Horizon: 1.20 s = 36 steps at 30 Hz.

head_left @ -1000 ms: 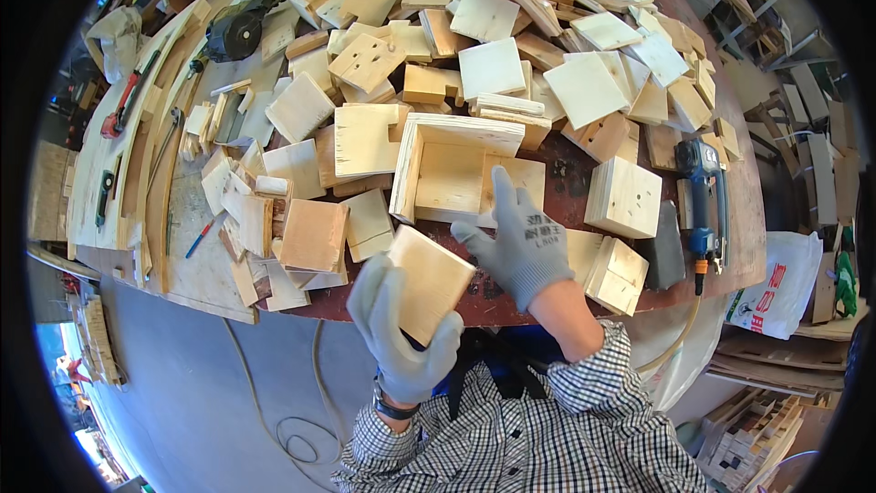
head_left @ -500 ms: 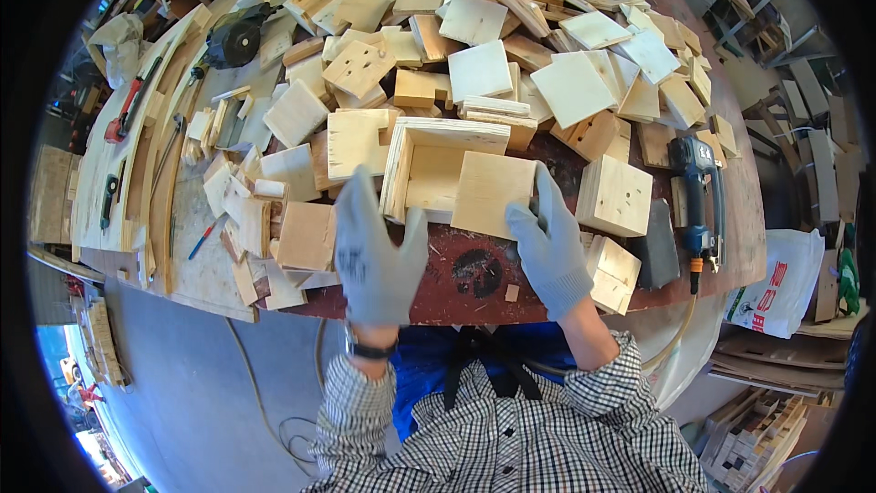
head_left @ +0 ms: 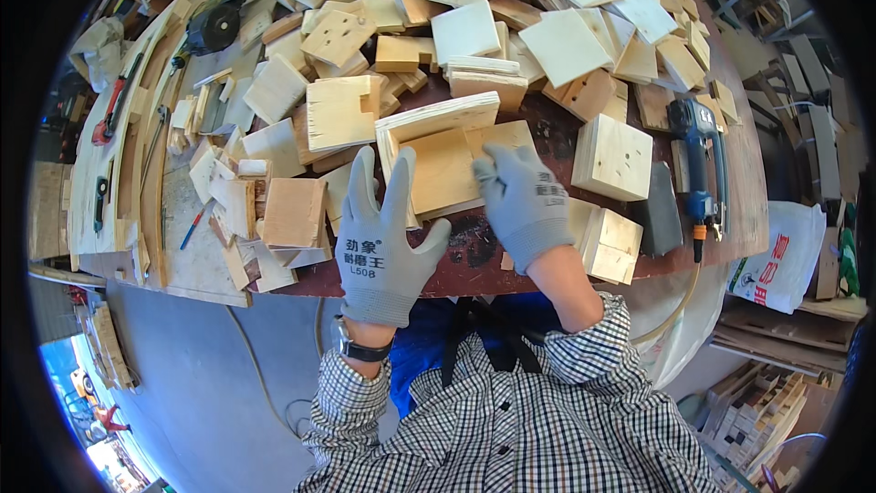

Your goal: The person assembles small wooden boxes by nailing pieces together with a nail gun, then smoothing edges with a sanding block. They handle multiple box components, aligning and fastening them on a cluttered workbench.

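Note:
A shallow open wooden box frame (head_left: 436,119) lies on the dark red bench, with a square wooden panel (head_left: 452,169) laid flat into it. My right hand (head_left: 525,205), in a grey glove, presses on the panel's right part with spread fingers. My left hand (head_left: 383,242), gloved too, hovers with fingers apart at the frame's near left corner, its fingertips at the panel's left edge. Neither hand grips anything.
Several square wooden boards (head_left: 465,32) and blocks are heaped across the far bench. A closed wooden box (head_left: 611,157) stands to the right, a blue pneumatic nail gun (head_left: 698,151) beyond it, and a circular saw (head_left: 217,26) at far left. White bag (head_left: 776,256) hangs right.
One second ago both hands held the panel up near the bench edge. They carried it forward and laid it into the frame; the fingers have since spread flat on it.

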Motion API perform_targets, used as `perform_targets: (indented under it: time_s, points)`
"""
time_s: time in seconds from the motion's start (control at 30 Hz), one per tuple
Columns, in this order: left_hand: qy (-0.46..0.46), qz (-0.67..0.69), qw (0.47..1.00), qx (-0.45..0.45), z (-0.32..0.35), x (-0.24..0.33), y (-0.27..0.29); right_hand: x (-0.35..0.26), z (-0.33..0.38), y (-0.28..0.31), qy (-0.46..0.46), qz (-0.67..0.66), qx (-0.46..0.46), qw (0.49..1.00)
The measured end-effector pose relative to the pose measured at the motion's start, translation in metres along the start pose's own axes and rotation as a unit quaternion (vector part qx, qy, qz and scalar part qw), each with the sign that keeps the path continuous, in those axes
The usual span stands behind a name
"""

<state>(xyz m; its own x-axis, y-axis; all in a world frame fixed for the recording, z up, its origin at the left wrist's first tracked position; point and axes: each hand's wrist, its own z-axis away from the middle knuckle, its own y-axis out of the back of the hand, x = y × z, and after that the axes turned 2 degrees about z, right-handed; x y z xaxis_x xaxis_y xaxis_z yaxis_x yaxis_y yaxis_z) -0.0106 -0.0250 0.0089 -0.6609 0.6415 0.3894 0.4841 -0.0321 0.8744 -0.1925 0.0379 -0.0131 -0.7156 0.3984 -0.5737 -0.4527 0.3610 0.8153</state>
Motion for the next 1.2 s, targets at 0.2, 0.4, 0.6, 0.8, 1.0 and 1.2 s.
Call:
perform_targets:
  time_s: [0.2,0.4,0.6,0.8,1.0,1.2]
  points:
    - [0.023,-0.04,0.998,-0.039,0.0,-0.004,-0.014,-0.002,0.015,0.017,0.023,0.062,-0.099,0.993]
    - [0.0,-0.069,0.998,-0.005,0.001,-0.008,-0.027,0.01,0.008,-0.007,0.097,0.118,-0.058,0.986]
    - [0.01,-0.052,0.999,0.008,0.004,-0.008,-0.03,0.002,0.009,0.0,0.076,0.064,-0.043,0.994]
    - [0.028,-0.015,0.999,0.033,0.003,-0.007,-0.031,-0.007,0.009,-0.009,0.14,0.014,0.067,0.988]
    - [0.033,-0.018,0.999,0.015,0.004,-0.008,-0.03,-0.015,0.006,0.0,-0.041,-0.239,-0.049,0.969]
    - [0.045,0.008,0.999,0.014,0.007,-0.005,-0.03,-0.007,0.014,0.052,0.072,-0.148,0.138,0.977]
